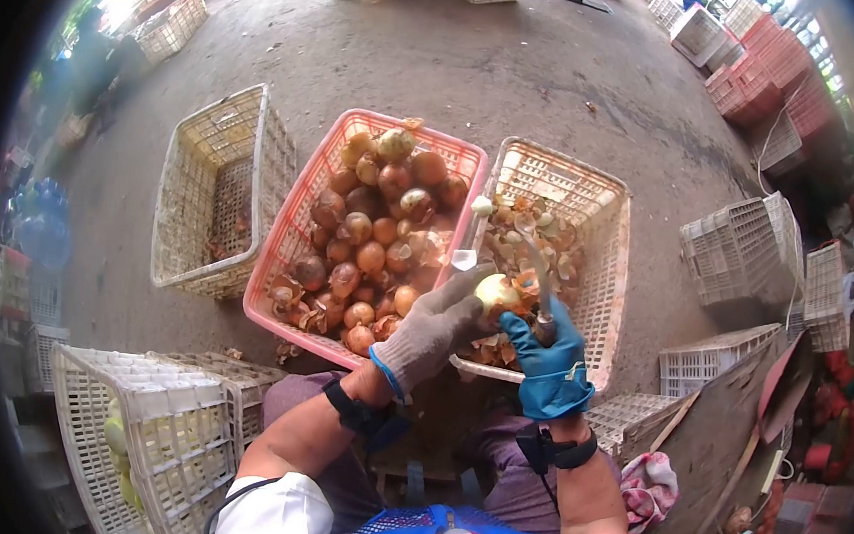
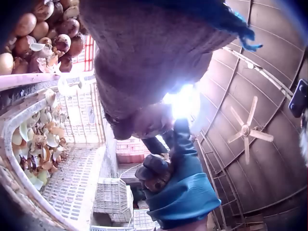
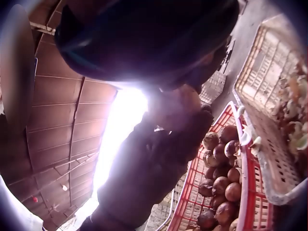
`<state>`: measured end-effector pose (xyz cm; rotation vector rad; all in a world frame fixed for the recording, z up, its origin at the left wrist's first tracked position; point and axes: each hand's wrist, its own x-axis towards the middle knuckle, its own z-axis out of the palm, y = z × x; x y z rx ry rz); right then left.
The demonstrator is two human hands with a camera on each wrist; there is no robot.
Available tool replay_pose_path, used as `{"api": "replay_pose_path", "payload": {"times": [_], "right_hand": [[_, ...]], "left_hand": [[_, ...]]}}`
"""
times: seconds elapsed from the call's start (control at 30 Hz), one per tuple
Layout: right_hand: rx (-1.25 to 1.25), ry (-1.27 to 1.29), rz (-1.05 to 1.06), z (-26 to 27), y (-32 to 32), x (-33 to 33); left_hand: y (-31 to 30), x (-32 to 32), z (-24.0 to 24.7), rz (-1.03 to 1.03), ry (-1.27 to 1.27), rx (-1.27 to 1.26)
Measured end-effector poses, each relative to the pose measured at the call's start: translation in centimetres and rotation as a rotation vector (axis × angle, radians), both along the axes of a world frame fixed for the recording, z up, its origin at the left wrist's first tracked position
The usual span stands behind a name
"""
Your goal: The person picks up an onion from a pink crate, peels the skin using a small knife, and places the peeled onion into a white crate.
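Observation:
My left hand (image 1: pixel 437 326), in a grey knit glove, holds a partly peeled onion (image 1: pixel 496 294) over the near edge of a white crate (image 1: pixel 621 282). The onion's pale flesh shows, with orange-brown skin on its right side. My right hand (image 1: pixel 552 363), in a blue rubber glove, grips a knife (image 1: pixel 543 283) with its narrow, curved blade pointing up and away. The right thumb lies against the onion's lower side. Both wrist views look from below against bright light; the left glove (image 2: pixel 144 62) and right glove (image 3: pixel 149 43) hide most of the onion there.
Unpeeled onions (image 1: pixel 371 256) fill a pink crate (image 1: pixel 287 213) at the left of the work. Skins and peelings (image 1: pixel 555 242) lie in the white crate. Another crate (image 1: pixel 261 129) stands farther left, and stacked crates (image 1: pixel 144 430) flank me. Concrete floor (image 1: pixel 380 50) stretches ahead.

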<state>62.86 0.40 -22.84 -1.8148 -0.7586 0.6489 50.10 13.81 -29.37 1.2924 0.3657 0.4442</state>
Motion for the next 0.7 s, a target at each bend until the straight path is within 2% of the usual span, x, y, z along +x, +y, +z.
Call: {"api": "replay_pose_path", "payload": {"times": [0.07,0.17,0.27,0.33,0.37,0.47,0.57,0.6,0.7], "right_hand": [[-0.017,0.188,-0.052,-0.5,-0.3,0.5],[-0.039,0.37,-0.079,-0.5,-0.3,0.8],[-0.017,0.428,-0.034,-1.3,-0.5,1.0],[0.036,0.453,0.004,-1.2,-0.2,0.8],[0.064,0.285,-0.001,-1.0,-0.1,0.7],[0.136,-0.272,-0.015,-0.8,0.3,0.5],[-0.169,-0.711,0.157,-2.2,-1.0,2.2],[-0.062,-0.742,0.142,-2.8,-0.9,2.2],[0.009,-0.72,0.186,-0.4,-0.1,1.5]], "left_hand": [[-0.3,0.1,0.8,0.013,-0.014,-0.464],[0.1,-0.7,3.1,-0.047,0.094,-0.469],[-0.8,-0.3,2.0,-0.063,-0.116,-0.652],[-0.6,-0.5,2.1,-0.064,-0.094,-0.649],[-0.5,-0.6,2.5,-0.062,-0.083,-0.647],[0.5,-0.8,5.1,0.055,0.126,-0.32],[1.4,-1.1,3.9,0.087,0.196,-0.149],[1.6,-1.2,3.4,0.093,0.221,-0.113],[1.6,-1.2,4.0,0.099,0.194,-0.022]]}}
